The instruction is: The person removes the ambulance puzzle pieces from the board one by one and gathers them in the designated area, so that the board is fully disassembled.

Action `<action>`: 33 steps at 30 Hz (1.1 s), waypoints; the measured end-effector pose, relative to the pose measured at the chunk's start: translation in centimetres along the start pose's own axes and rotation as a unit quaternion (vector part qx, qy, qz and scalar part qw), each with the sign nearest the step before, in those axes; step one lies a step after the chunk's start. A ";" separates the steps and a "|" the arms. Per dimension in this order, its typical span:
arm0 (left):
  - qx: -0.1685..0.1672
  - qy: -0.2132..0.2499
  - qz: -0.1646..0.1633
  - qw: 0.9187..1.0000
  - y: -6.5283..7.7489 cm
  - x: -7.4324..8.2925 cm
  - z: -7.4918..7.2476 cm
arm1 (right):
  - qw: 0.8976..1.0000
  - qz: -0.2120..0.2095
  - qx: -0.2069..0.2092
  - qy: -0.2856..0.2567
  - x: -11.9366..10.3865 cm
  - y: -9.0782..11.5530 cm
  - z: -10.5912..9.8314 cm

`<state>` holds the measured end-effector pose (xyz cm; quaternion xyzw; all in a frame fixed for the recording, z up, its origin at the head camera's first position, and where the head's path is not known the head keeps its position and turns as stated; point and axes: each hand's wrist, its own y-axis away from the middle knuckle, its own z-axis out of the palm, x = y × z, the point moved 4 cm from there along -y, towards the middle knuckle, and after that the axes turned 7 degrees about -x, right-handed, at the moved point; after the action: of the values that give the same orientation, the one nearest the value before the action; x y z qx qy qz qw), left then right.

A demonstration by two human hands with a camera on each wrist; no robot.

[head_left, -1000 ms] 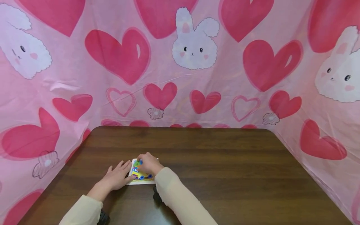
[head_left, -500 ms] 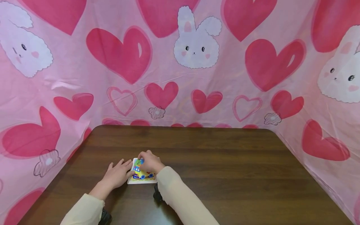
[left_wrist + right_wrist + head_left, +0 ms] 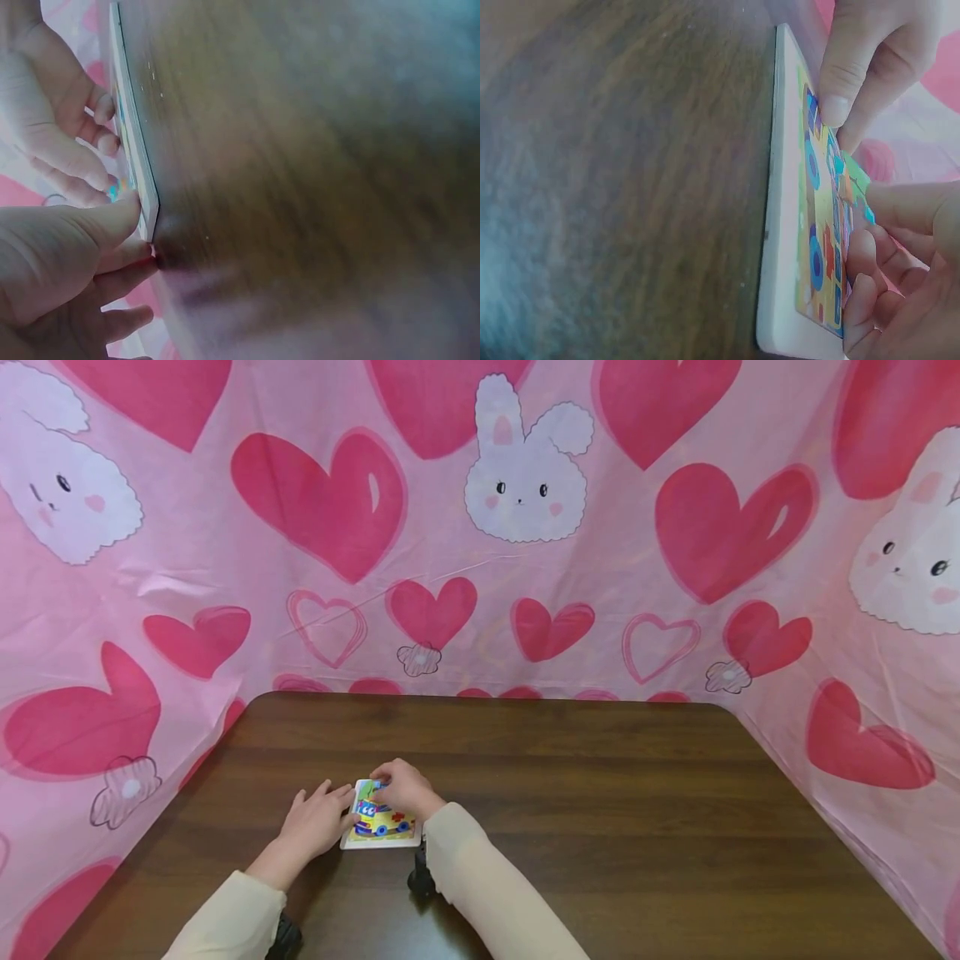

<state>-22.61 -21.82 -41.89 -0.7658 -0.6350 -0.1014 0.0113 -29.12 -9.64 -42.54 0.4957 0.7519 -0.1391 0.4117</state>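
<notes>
A small jigsaw puzzle board (image 3: 778,225) with a white rim lies on the table, showing a yellow cartoon vehicle with blue wheels. My left hand (image 3: 317,820) lies at its left side, fingers spread and fairly straight, the thumb (image 3: 118,217) resting on the board's edge. Over the board's upper part, my right hand (image 3: 408,789) pinches a green and blue puzzle piece (image 3: 855,177) between thumb and fingers. In the right wrist view this piece stands tilted up from the picture. The right hand's other fingers curl close over the picture and hide part of it.
The brown wooden table (image 3: 600,827) reaches far to the right and back of the board. A pink cloth (image 3: 555,568) with hearts and rabbits hangs behind and along both sides. A black wrist device (image 3: 422,872) sits under the right sleeve.
My right hand has shifted slightly up and to the right, uncovering more of the vehicle picture. The left hand keeps its place at the board's left side, its thumb drawn back slightly.
</notes>
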 end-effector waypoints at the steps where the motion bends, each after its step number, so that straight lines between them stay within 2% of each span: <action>1: 0.000 0.000 0.000 1.000 0.0 0.0 0.0 | 1.000 -0.001 0.000 -0.013 0.1 0.0 0.0; 6: 0.000 0.000 -0.002 1.000 0.0 -0.1 0.1 | 0.997 -0.004 0.014 -0.070 0.4 0.1 0.0; 13: 0.000 -0.009 -0.002 1.000 0.1 0.1 0.0 | 0.993 0.004 0.065 -0.102 0.6 0.2 -0.1; 20: -0.003 -0.002 -0.007 1.000 0.2 0.1 0.0 | 0.989 -0.014 0.056 -0.137 0.8 0.3 -0.7; 26: -0.005 -0.008 -0.008 1.000 0.1 0.3 -0.1 | 0.990 -0.029 0.041 -0.132 1.4 0.3 -2.5; 33: -0.009 -0.010 -0.012 1.000 0.1 0.3 0.0 | 0.988 -0.029 0.043 -0.146 2.9 0.8 -5.9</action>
<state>-22.48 -21.56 -41.79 -0.7589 -0.6435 -0.0998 -0.0027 -31.76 -3.79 -40.88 0.4657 0.6907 -0.2544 0.4912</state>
